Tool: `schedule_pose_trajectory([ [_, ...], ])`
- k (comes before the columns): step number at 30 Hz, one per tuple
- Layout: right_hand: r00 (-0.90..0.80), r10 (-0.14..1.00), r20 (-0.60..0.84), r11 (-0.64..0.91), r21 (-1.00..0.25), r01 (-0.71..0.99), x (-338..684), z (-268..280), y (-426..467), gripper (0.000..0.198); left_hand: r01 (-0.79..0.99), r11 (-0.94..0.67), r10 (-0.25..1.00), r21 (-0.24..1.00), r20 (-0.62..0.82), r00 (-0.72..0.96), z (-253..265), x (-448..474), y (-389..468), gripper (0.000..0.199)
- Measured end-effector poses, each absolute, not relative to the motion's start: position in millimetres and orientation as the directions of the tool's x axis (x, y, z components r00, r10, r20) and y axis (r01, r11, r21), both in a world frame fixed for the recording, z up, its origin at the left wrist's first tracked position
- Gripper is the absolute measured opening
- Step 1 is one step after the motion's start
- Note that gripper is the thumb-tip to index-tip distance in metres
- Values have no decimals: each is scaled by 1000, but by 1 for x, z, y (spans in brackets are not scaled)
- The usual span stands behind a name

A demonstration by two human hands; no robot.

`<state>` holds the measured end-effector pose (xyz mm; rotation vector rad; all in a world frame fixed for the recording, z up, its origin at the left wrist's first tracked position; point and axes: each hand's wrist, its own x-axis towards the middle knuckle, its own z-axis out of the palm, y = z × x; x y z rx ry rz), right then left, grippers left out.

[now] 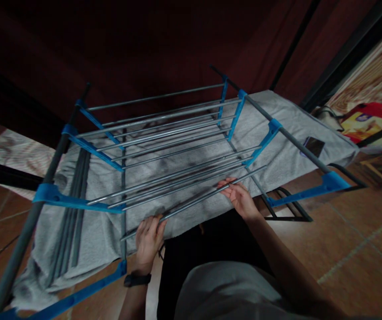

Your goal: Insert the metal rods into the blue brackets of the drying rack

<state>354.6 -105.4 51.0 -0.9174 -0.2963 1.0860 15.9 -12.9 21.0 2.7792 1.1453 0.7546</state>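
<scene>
The left hand (149, 238) covers a stretch of the thin metal rod (194, 202), and whether the rod's ends touch the rack's lower side poles is hard to tell. The near left blue bracket (77, 293) is cut off at the bottom edge, the red-and-yellow box (371, 122) at the right edge, and the far background sinks into darkness. The left hand's fingers lie close together, bent over the rod and clamped on it; the right hand (240, 200) has its fingers loosely bent at the rod, but whether its thumb presses it cannot be made out. The rod is on the near side of the rack (99, 153), over the grey cloth (191, 224), its long axis slanting from near left to far right, at a slight angle to the rack's fitted bars. Loose grey tubes (69, 222) lie on the cloth at left, running near to far.
</scene>
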Motion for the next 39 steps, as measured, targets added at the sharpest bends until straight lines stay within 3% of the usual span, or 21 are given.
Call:
schedule_pose_trajectory([
  [11,529,814,-240,157,-785,-599,353,44,-105,28,642,-734,667,223,415,619,31,11,-14,24],
  [20,645,684,-341,156,-796,-585,352,29,-104,34,658,-723,681,209,372,630,34,20,-19,23],
  [30,659,654,-371,151,-790,-595,359,12,-107,35,667,-726,680,166,319,660,29,22,-21,27],
  [39,680,623,-386,168,-783,-598,368,9,-110,33,737,-652,749,177,297,592,20,7,-19,33],
])
